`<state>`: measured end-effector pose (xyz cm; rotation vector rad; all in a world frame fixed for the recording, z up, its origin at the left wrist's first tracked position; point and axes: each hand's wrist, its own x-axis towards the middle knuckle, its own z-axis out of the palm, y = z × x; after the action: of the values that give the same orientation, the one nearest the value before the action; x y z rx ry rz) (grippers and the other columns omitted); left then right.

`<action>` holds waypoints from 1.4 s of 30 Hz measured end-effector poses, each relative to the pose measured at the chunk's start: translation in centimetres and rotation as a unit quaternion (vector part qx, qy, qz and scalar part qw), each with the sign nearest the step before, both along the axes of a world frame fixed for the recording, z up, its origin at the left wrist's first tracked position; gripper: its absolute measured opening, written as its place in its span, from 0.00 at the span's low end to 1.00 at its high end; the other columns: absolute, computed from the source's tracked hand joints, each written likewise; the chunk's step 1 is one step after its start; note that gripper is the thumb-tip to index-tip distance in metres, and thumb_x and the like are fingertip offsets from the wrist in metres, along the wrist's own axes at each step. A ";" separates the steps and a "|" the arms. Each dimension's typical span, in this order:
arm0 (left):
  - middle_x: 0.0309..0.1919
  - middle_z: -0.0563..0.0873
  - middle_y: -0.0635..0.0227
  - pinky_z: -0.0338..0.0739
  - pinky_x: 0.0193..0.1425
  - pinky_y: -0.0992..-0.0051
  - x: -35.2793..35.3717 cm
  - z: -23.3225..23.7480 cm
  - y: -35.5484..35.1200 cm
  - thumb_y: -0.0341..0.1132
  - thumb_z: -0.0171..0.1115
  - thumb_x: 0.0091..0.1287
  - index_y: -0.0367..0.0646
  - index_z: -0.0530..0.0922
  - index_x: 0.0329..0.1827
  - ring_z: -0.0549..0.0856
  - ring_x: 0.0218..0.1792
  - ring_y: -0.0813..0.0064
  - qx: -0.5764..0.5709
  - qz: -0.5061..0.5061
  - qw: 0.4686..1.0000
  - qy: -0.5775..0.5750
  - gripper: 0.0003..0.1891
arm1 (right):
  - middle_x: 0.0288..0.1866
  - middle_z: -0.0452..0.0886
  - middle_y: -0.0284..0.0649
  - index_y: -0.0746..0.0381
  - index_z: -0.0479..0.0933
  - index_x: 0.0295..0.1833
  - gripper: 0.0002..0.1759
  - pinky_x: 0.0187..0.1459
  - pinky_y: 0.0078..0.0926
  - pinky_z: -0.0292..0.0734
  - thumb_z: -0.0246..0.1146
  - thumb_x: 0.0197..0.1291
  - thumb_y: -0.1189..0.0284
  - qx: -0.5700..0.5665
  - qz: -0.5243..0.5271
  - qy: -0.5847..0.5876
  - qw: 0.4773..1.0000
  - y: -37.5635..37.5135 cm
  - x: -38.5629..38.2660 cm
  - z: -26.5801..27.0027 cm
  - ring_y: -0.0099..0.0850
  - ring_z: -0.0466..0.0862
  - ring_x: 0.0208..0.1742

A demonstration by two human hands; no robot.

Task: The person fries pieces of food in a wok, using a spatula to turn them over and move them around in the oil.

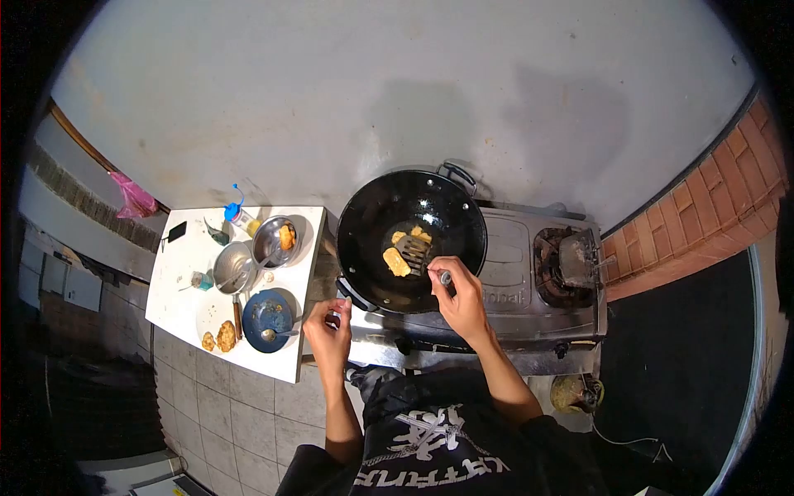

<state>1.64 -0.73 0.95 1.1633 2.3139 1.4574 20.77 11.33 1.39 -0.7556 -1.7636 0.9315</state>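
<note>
My right hand [460, 302] is closed around the handle of a slotted metal spatula [415, 252]. The spatula's head lies over golden fried pieces [397, 262] inside a black wok [372, 215] on the stove. My left hand [329, 331] is left of the stove's front edge, close to the wok's near handle [356, 295]. Its fingers are curled in toward the thumb. Whether they touch the handle or hold something small cannot be made out.
On the left, a white table [178, 273] bears metal bowls [310, 227], a blue plate [258, 336], browned fried pieces [226, 336], a blue-capped bottle [242, 219] and a phone [177, 231]. A second burner [565, 269] is right of the wok; a brick ledge [686, 219] borders that side.
</note>
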 end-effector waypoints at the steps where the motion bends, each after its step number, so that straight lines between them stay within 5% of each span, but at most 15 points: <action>1: 0.25 0.83 0.64 0.67 0.24 0.76 0.0 0.0 0.0 0.32 0.71 0.63 0.34 0.84 0.34 0.75 0.20 0.79 -0.004 0.000 1.000 0.000 0.09 | 0.43 0.80 0.43 0.68 0.73 0.47 0.08 0.30 0.23 0.73 0.63 0.64 0.83 0.000 0.000 0.000 1.000 0.0 0.0 0.1 0.27 0.79 0.31; 17: 0.26 0.85 0.64 0.69 0.25 0.76 -0.1 0.1 0.1 0.33 0.72 0.63 0.34 0.85 0.37 0.79 0.21 0.77 -0.012 -0.008 1.000 0.007 0.09 | 0.46 0.81 0.44 0.68 0.74 0.48 0.12 0.28 0.24 0.73 0.66 0.61 0.83 0.085 0.042 -0.010 0.995 -1.1 -0.2 1.3 0.27 0.78 0.30; 19: 0.27 0.86 0.64 0.69 0.24 0.76 0.1 0.0 0.2 0.32 0.72 0.62 0.35 0.86 0.38 0.80 0.21 0.77 -0.013 -0.014 1.000 -0.006 0.09 | 0.45 0.82 0.46 0.69 0.75 0.46 0.12 0.47 0.29 0.78 0.66 0.58 0.87 0.030 0.052 -0.029 0.998 -1.3 0.0 1.6 0.40 0.84 0.45; 20: 0.27 0.86 0.64 0.69 0.24 0.76 0.1 0.0 0.2 0.32 0.72 0.62 0.35 0.86 0.38 0.80 0.21 0.77 -0.014 -0.015 1.000 -0.007 0.09 | 0.45 0.82 0.46 0.69 0.75 0.46 0.12 0.47 0.29 0.78 0.66 0.58 0.87 0.030 0.051 -0.029 0.998 -1.3 0.1 1.7 0.40 0.84 0.45; 26: 0.29 0.88 0.63 0.71 0.24 0.76 0.5 0.4 0.4 0.30 0.71 0.62 0.34 0.86 0.38 0.81 0.22 0.78 -0.035 -0.014 0.999 -0.003 0.08 | 0.46 0.82 0.46 0.68 0.75 0.47 0.14 0.40 0.28 0.79 0.69 0.56 0.86 0.000 0.082 -0.042 0.996 -1.1 0.4 2.4 0.38 0.84 0.42; 28: 0.28 0.88 0.62 0.72 0.26 0.76 0.8 0.8 0.5 0.30 0.71 0.62 0.33 0.86 0.38 0.82 0.22 0.78 -0.046 0.002 0.999 -0.021 0.08 | 0.48 0.81 0.45 0.68 0.74 0.50 0.14 0.28 0.24 0.75 0.68 0.60 0.82 0.071 0.101 -0.033 0.992 -0.7 0.4 2.2 0.29 0.81 0.32; 42: 0.29 0.89 0.61 0.76 0.31 0.73 2.5 1.6 0.2 0.32 0.71 0.62 0.36 0.86 0.37 0.85 0.24 0.73 -0.057 0.063 0.996 0.006 0.08 | 0.49 0.81 0.44 0.69 0.76 0.49 0.17 0.26 0.23 0.75 0.71 0.53 0.86 0.068 0.144 -0.002 0.987 1.0 0.9 2.3 0.28 0.81 0.35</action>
<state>4.10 -0.50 2.56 1.0159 2.4832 1.3393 21.66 12.33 3.72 -0.4212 -1.9514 0.9850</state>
